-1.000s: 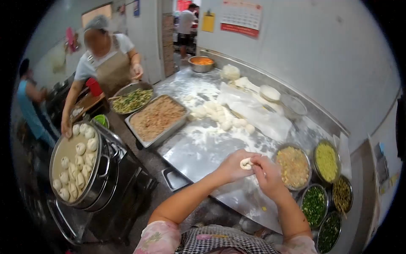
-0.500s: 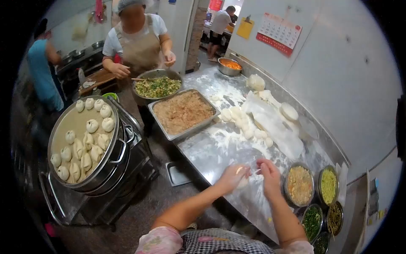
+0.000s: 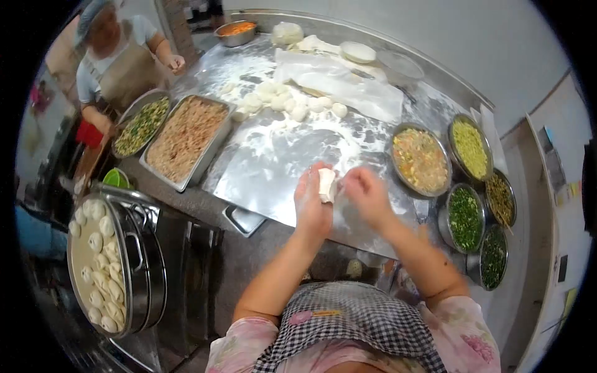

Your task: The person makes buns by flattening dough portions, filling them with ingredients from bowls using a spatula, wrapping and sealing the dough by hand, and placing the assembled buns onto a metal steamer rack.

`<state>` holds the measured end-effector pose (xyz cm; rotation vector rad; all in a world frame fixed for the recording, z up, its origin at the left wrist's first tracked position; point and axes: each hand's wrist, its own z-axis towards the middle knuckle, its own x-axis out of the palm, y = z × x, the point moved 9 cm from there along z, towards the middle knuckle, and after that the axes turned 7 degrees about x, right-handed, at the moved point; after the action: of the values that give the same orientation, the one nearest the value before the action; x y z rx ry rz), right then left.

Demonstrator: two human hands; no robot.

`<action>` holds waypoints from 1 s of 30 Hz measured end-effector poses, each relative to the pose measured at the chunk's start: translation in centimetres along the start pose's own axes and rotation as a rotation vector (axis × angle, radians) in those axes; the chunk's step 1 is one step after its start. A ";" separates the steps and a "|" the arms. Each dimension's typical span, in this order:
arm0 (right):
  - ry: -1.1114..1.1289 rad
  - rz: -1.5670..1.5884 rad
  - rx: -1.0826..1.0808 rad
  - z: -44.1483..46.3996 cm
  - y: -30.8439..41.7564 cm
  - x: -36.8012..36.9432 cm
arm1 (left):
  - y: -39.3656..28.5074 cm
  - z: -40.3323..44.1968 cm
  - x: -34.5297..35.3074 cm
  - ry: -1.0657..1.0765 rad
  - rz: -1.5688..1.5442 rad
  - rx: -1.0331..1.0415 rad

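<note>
My left hand is raised over the near edge of the metal table, its fingers closed around a folded piece of white dough. The dough stands up along the palm side and hides part of the fingers. Just to the right, apart from the dough, is my right hand. Its fingers are bent toward the left hand but smeared by motion, so their grip is unclear. Beyond both hands, several dough rounds lie on the floured surface.
Bowls of mixed filling, yellow-green shreds and chopped greens stand right. A tray of minced filling and a bowl of vegetable filling are left, near a co-worker. A steamer holds filled buns.
My view has swung right and down, bringing the filling bowls closer to view. The dough now shows plainly in my left hand; my right hand is blurred beside it.
</note>
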<state>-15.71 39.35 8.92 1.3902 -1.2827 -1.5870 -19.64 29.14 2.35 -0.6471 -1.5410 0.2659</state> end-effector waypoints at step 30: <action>-0.283 -0.157 0.024 -11.3 -20.2 -48.0 | 48.3 -11.4 23.6 0.156 0.276 -1.129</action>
<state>8.16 86.94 5.79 1.3437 -1.3850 -1.9366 3.73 78.61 -2.90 -1.7156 -1.3555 -0.4973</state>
